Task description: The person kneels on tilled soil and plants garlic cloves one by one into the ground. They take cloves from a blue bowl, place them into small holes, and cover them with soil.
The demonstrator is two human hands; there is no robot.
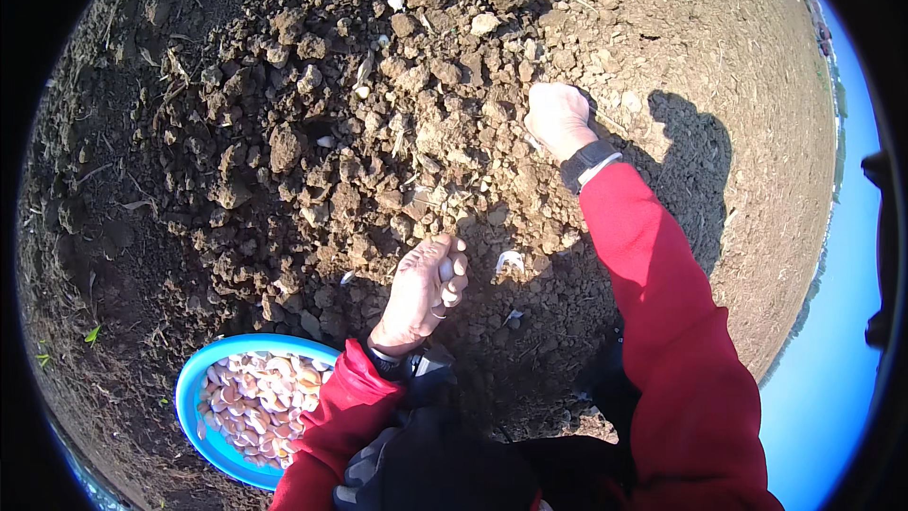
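My left hand (415, 294) is curled palm-up just above the clods, with a pale garlic clove (445, 270) showing between its fingers. Farther out, my right hand (559, 117) is bunched against the soil, knuckles up. Its fingertips are hidden beneath it, so whatever they may hold cannot be seen. By my left forearm sits a blue plastic basin (186, 397) holding many loose garlic cloves (255, 404). Other cloves lie apart in the broken soil, among them a white one (395, 2) at the top and another (325, 142) left of centre.
Rough clods (285, 147) cover the ground before me, and smoother soil (766, 121) stretches off to the right. A white curved scrap (509, 262) lies between my hands. Small green leaves (92, 334) poke up at the far left. My dark-clothed legs are at the bottom.
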